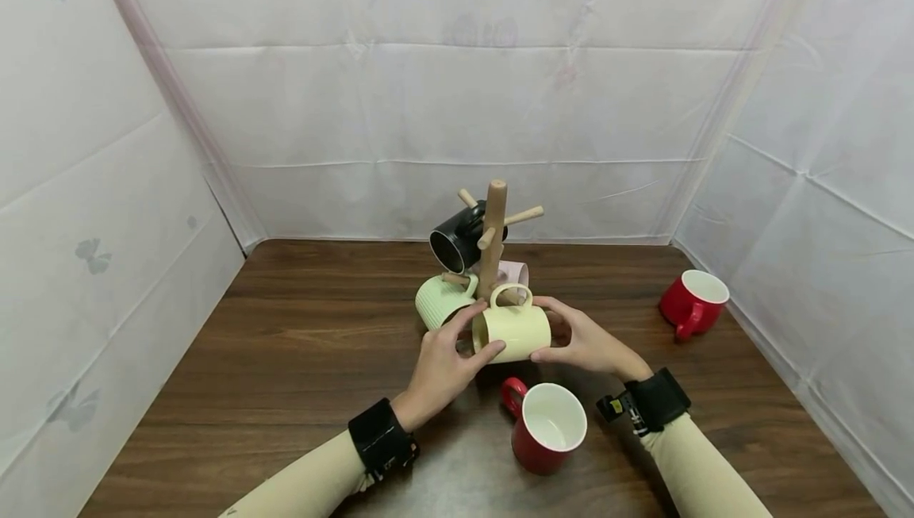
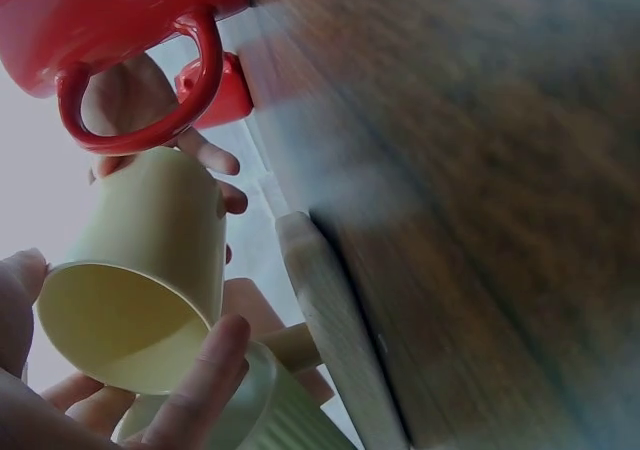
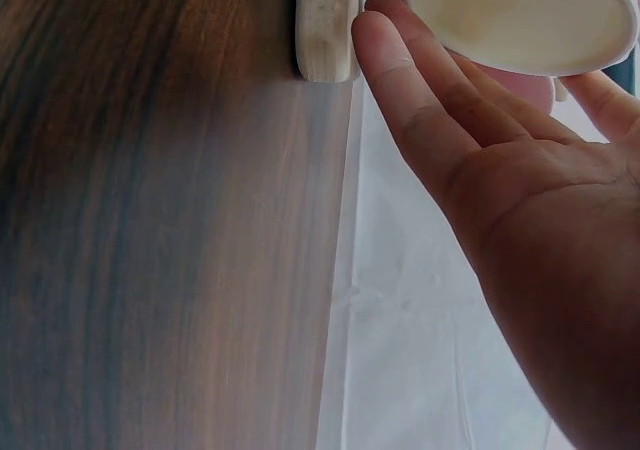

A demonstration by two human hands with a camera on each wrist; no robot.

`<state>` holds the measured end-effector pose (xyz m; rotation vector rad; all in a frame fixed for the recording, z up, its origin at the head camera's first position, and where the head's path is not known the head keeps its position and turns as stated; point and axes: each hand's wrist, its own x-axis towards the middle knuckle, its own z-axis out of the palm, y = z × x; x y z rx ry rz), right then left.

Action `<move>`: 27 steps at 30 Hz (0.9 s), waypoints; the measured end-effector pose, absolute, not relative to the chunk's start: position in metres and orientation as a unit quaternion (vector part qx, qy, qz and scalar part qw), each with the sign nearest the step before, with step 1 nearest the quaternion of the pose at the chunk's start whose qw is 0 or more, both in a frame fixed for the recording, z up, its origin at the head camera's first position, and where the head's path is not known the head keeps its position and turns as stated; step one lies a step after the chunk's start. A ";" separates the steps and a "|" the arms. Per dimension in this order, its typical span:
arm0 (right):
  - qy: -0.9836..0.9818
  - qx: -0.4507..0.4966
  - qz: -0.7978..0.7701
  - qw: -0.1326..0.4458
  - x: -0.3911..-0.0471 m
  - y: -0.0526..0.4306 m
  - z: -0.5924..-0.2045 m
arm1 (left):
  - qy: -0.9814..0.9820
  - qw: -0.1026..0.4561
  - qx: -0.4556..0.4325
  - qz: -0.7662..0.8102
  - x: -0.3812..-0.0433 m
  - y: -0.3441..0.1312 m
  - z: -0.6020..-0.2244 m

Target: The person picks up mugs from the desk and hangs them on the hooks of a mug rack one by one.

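Note:
Between both hands is a pale yellow mug (image 1: 523, 335), lying sideways with its handle up, in front of a wooden mug tree (image 1: 494, 240). My left hand (image 1: 441, 363) grips it at the rim, thumb on the near side. At the base end, my right hand (image 1: 589, 341) holds it between thumb and fingers. The mug's handle overlaps a low peg of the tree in the head view. In the left wrist view, the open mouth of the yellow mug (image 2: 165, 220) faces the left palm. A ribbed green mug (image 1: 437, 302) hangs just beside the left fingers.
A black mug (image 1: 454, 240) hangs on an upper peg, and a pale pink mug (image 1: 517, 270) is partly hidden behind the post. One red mug (image 1: 540, 454) stands upright between the forearms. Another red mug (image 1: 687, 308) stands at the right side of the wooden table (image 1: 300, 359).

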<state>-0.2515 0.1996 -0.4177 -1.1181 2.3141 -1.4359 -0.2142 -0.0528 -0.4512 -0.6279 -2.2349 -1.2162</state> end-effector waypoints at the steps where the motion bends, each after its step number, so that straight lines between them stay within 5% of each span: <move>1: 0.783 -0.377 -0.485 0.100 -0.252 0.200 -0.418 | -0.826 0.258 -0.233 -0.444 -0.214 -0.053 -0.450; 27: 0.788 -0.383 -0.470 0.107 -0.260 0.199 -0.423 | -0.858 0.275 -0.222 -0.374 -0.213 -0.050 -0.444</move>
